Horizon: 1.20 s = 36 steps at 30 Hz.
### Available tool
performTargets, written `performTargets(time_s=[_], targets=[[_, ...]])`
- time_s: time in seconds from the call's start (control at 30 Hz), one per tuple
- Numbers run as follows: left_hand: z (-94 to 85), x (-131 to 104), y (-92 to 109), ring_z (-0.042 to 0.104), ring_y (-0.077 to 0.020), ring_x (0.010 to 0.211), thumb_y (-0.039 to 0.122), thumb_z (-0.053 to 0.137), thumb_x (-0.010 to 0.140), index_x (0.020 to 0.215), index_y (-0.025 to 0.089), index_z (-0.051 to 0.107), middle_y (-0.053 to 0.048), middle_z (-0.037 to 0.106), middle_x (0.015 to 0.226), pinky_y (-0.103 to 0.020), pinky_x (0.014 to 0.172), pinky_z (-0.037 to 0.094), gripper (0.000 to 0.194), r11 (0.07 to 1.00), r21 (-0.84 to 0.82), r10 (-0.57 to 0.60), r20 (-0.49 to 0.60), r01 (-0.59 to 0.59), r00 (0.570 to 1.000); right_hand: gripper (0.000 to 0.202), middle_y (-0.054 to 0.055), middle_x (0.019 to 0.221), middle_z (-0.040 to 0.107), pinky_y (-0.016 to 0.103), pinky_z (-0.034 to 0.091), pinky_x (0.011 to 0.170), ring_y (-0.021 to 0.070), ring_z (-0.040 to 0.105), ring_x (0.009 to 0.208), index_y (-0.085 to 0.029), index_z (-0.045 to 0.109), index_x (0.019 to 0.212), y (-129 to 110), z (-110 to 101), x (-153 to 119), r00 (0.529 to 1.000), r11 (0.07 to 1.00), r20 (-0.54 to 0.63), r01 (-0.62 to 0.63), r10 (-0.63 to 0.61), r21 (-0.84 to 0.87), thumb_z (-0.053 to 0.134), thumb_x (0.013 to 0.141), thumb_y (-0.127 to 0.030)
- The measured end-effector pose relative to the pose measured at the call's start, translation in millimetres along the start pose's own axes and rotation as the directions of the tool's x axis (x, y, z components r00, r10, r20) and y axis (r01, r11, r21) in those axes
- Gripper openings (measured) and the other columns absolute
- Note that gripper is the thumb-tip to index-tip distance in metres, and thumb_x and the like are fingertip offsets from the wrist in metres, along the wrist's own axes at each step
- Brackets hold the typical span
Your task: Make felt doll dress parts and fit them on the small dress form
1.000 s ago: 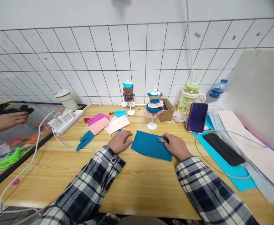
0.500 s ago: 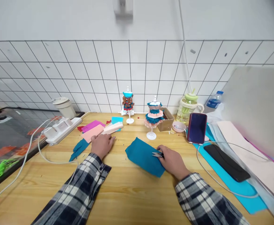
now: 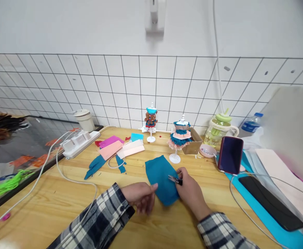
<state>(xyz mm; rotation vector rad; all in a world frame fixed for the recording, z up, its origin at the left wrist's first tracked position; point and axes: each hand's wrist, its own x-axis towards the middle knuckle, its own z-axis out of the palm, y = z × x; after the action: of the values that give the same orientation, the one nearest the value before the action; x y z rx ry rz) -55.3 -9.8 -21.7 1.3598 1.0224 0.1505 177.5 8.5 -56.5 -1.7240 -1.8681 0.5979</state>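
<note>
A teal sheet of crepe paper [image 3: 162, 188] lies at an angle on the table between my hands. My right hand [image 3: 191, 192] is closed around small thread snips [image 3: 176, 180], their pointed blades aimed left over the sheet. At the sheet's left edge is my left hand [image 3: 140, 196], thumb stretched out and fingers loosely bent below it; nothing shows in its grasp. Whether the thumb touches the paper I cannot tell. Behind the sheet stands a small white dress form [image 3: 174, 158] wearing a teal and pink ruffled paper dress [image 3: 182, 135].
Another dress form [image 3: 150, 139] stands farther back. Pink paper pieces [image 3: 111, 149], teal scraps [image 3: 95, 166] and a loop [image 3: 116, 166] lie at left. A power strip [image 3: 82, 145] with cables sits beyond them. A phone [image 3: 230, 155], pink dish [image 3: 208, 150] and jug [image 3: 217, 131] stand right.
My left hand has moved right and nearer me, from the pink paper pieces to the teal sheet. The sheet has turned a little. My right hand still holds the snips. The view has shifted.
</note>
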Motion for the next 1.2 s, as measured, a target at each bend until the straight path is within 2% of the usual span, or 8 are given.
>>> performTargets(time_s=[0.07,0.2,0.43,0.63,0.83,0.93,1.07,1.2], targets=[[6.3,-0.9,-1.8,0.053,-0.0142,0.043,0.079,0.028,0.075,0.052,0.015,0.061,-0.007,0.061,0.053,-0.025,0.042,0.039,0.076,0.988,-0.116,-0.087,0.149,0.105,0.985,0.020,-0.001,0.075,0.060,0.026,0.039,0.058,0.0181,0.058,0.068,-0.026,0.045,0.097,1.4,1.2,-0.6,0.999,0.960,-0.033,0.042,-0.034,0.278,0.053,0.078,-0.027],[12.5,2.5,-3.0,0.067,-0.0203,0.065,0.082,0.034,0.071,0.089,0.011,0.070,-0.013,0.071,0.075,-0.026,0.053,0.047,0.081,0.944,-0.315,-0.096,0.022,0.098,0.995,0.026,-0.001,0.074,0.057,0.026,0.045,0.058,0.0167,0.057,0.067,-0.023,0.045,0.096,5.7,1.3,-5.1,0.998,0.741,-0.027,0.053,-0.048,0.669,0.055,0.079,-0.039],[29.0,14.2,2.6,0.066,-0.0229,0.096,0.083,0.034,0.070,0.123,0.019,0.057,-0.014,0.066,0.117,-0.033,0.083,0.049,0.086,0.713,-0.700,0.019,-0.043,-0.044,0.999,0.021,0.004,0.089,0.063,0.033,0.048,0.075,0.0213,0.060,0.085,-0.024,0.050,0.097,0.8,1.3,-16.8,0.991,0.898,-0.063,0.137,-0.121,0.419,0.055,0.081,-0.036],[37.4,15.5,0.1,0.061,-0.0249,0.108,0.023,0.080,0.062,0.118,0.019,0.060,-0.011,0.061,0.125,-0.029,0.080,0.051,0.059,0.697,-0.698,0.027,-0.205,-0.166,0.978,0.018,0.004,0.092,0.066,0.031,0.049,0.074,0.0207,0.063,0.085,-0.024,0.051,0.096,-7.4,-5.1,-20.5,0.984,0.915,-0.115,0.169,-0.135,0.367,0.054,0.082,-0.034],[40.3,19.0,-1.7,0.059,-0.0270,0.112,0.014,0.078,0.061,0.116,0.019,0.061,-0.011,0.061,0.126,-0.026,0.072,0.051,0.059,0.694,-0.693,0.074,-0.202,-0.196,0.977,0.020,0.005,0.094,0.065,0.031,0.049,0.080,0.0198,0.061,0.090,-0.022,0.052,0.096,-9.6,-4.8,-20.3,0.987,0.847,-0.121,0.157,-0.110,0.508,0.056,0.082,-0.035],[39.6,22.8,-2.4,0.058,-0.0284,0.114,0.014,0.079,0.061,0.118,0.018,0.058,-0.012,0.062,0.125,-0.036,0.088,0.050,0.060,0.664,-0.656,0.155,-0.349,-0.359,0.924,0.023,0.006,0.096,0.064,0.031,0.049,0.079,0.0199,0.060,0.090,-0.021,0.053,0.097,-8.8,-5.2,-19.2,0.987,0.833,-0.121,0.157,-0.108,0.531,0.057,0.081,-0.037],[33.2,27.9,-4.8,0.053,-0.0280,0.121,0.019,0.078,0.066,0.126,0.018,0.050,-0.012,0.057,0.131,-0.043,0.105,0.039,0.066,0.606,-0.495,0.282,-0.598,-0.623,0.750,0.042,0.005,0.102,0.059,0.027,0.046,0.060,0.0136,0.053,0.066,-0.021,0.051,0.111,-9.9,-7.6,-19.4,0.994,0.824,-0.107,0.063,-0.003,0.563,0.062,0.076,-0.041],[29.8,29.4,-8.1,0.051,-0.0289,0.123,0.020,0.077,0.068,0.135,0.019,0.040,-0.012,0.055,0.133,-0.046,0.107,0.037,0.076,0.617,-0.421,0.312,-0.645,-0.665,0.698,0.045,0.000,0.087,0.056,0.020,0.026,0.039,0.0065,0.037,0.049,-0.023,0.052,0.107,-17.5,-8.1,-25.2,0.974,0.573,0.205,-0.224,0.099,0.788,0.065,0.073,-0.050]])
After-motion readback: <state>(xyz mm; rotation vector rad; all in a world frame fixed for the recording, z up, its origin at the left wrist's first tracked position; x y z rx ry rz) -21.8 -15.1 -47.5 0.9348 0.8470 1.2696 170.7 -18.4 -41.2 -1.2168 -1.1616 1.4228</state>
